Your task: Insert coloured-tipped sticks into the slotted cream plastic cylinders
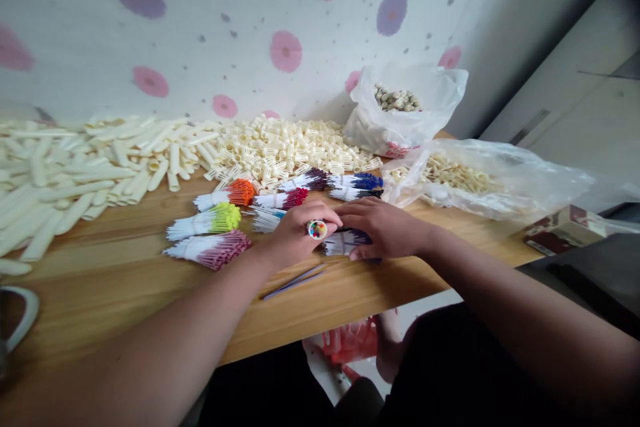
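My left hand (295, 230) is closed around a cream multi-colour pen barrel (317, 230), its round end facing me with several coloured tips inside. My right hand (383, 230) lies over a bundle of pen refills with dark blue-purple ends (343, 243), fingers stretched toward my left hand and thumb apart. Around my hands lie tied refill bundles: orange (225, 195), yellow-green (205, 221), mauve (210, 249), crimson (283, 199), dark purple (305, 179), blue (356, 181) and black (356, 193). A light-blue bundle (265, 219) is partly hidden by my left hand.
Cream pen tubes (75, 173) pile up at the left, beside a heap of short cream parts (285, 147). Plastic bags of greyish pieces (397, 99) and cream pieces (457, 173) stand right. Loose refills (294, 281) lie near the table's front edge. A small box (565, 230) sits far right.
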Demonstrator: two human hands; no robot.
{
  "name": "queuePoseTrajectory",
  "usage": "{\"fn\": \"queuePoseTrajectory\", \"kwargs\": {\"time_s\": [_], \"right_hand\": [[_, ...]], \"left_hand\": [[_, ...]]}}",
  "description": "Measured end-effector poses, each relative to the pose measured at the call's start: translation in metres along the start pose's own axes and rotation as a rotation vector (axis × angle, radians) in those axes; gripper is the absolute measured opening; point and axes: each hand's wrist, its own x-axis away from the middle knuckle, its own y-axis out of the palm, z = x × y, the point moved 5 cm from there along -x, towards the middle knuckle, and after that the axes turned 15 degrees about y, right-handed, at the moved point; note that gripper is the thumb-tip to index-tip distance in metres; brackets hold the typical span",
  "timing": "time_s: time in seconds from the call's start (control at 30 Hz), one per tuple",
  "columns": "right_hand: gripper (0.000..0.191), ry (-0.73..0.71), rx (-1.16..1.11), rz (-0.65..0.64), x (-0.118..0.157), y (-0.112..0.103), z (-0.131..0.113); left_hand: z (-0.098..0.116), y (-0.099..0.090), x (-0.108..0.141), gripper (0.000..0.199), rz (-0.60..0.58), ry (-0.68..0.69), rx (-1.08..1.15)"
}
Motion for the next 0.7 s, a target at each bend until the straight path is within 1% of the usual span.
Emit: {"fn": "queuePoseTrajectory", "kwargs": {"time_s": [0.13,0.27,0.33,0.4,0.47,0.5,0.57,0.63,0.7], "right_hand": [[0.057,0.066,0.049,-0.007,0.001,0.008,0.010],[0.049,0.112,0.054,0.020,0.004,0.005,0.020],[0.040,0.116,-0.014,0.071,0.007,-0.002,0.025],[0.030,0.143,-0.115,0.166,0.012,-0.015,0.032],[0.022,0.204,-0.199,0.255,0.019,-0.028,0.040],[0.019,0.232,-0.219,0.269,0.022,-0.033,0.042],[0.016,0.249,-0.218,0.225,0.026,-0.036,0.041],[0.013,0.227,-0.179,0.134,0.027,-0.033,0.035],[0.011,0.198,-0.126,0.073,0.027,-0.029,0.027]], "left_hand": [[0.000,0.000,0.000,0.010,-0.003,-0.001,0.000],[-0.002,0.001,0.001,0.009,-0.010,-0.007,-0.011],[-0.003,0.001,0.002,0.009,-0.012,-0.019,-0.015],[-0.003,0.001,0.002,0.010,-0.014,-0.038,-0.017],[-0.004,0.001,0.002,0.010,-0.018,-0.048,-0.009],[-0.004,0.001,0.002,0.009,-0.019,-0.047,-0.005],[-0.004,0.002,0.002,0.009,-0.024,-0.044,0.002],[-0.005,0.003,0.002,0.010,-0.031,-0.044,0.005],[-0.005,0.003,0.002,0.011,-0.034,-0.043,0.006]]}}
